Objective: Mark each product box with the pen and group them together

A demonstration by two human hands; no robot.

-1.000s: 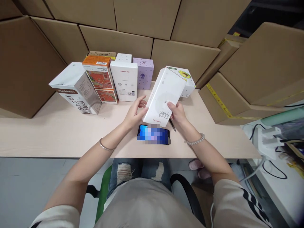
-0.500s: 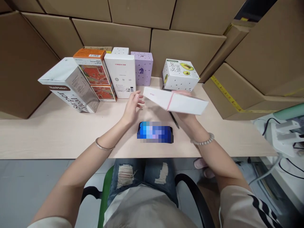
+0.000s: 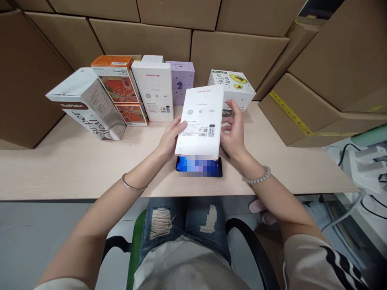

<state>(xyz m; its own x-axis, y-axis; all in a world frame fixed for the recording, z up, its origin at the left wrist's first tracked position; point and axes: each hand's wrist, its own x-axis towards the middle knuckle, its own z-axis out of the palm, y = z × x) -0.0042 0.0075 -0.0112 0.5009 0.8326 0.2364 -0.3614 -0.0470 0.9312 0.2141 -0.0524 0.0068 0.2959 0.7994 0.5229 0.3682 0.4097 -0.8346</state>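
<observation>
A flat white cardboard box with red lettering and small printed labels is raised above the table, its printed face turned towards me. My left hand grips its left edge, thumb on the front and the other fingers behind. Close by the box's right edge is my right hand, its fingers apart and partly bent; whether a fingertip touches the edge I cannot tell. Below the box a phone with a lit blue screen lies on the table, its upper part covered. A pen is mostly hidden behind the box and my right hand.
Along the back stand a similar white box, a purple box, orange boxes and an avocado-print box. A tilted white box stands at the left. Large brown cartons wall in the wooden table.
The white box has swung from a slant in my right hand to upright, printed face towards me. My left hand has taken hold of it; my right hand has loosened at its right side.
</observation>
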